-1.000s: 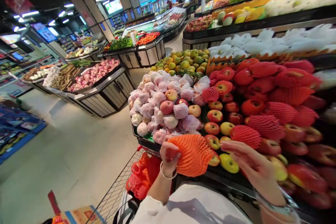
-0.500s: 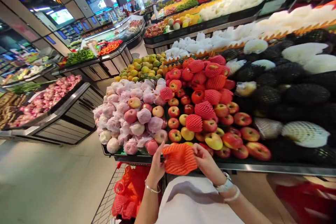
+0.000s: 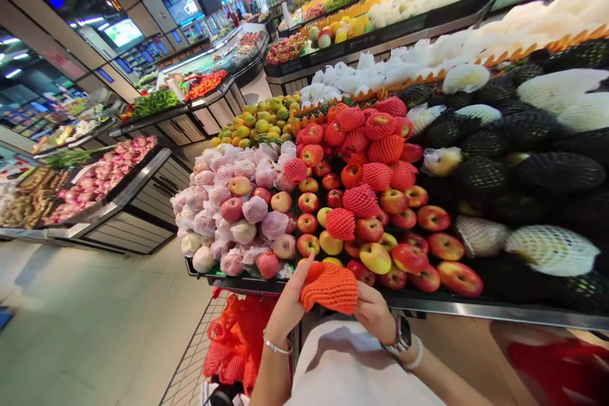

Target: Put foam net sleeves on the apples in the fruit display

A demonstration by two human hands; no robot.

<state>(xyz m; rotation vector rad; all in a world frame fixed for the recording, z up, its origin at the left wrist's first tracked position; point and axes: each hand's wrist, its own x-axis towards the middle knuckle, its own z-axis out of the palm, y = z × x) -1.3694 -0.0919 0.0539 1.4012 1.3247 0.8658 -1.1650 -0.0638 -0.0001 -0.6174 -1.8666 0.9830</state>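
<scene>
An orange foam fruit net is held between my two hands, above the front edge of the fruit display. My left hand grips its left end, with the thumb pointing up along it. On the right end, the bent fingers of my right hand are closed. Whether a fruit is inside the net cannot be made out. Just beyond my hands lie loose red and yellow apples, and behind them a pile of fruit in red foam nets.
Pink-wrapped apples are heaped to the left, and fruit in dark nets to the right. A metal edge fronts the display. Below my left arm stands a wire cart holding loose red nets. An onion stand is farther left.
The orange net has gone from spread wide to more bunched and tilted. My left hand has moved further around its end, and my right hand has turned, showing the watch face.
</scene>
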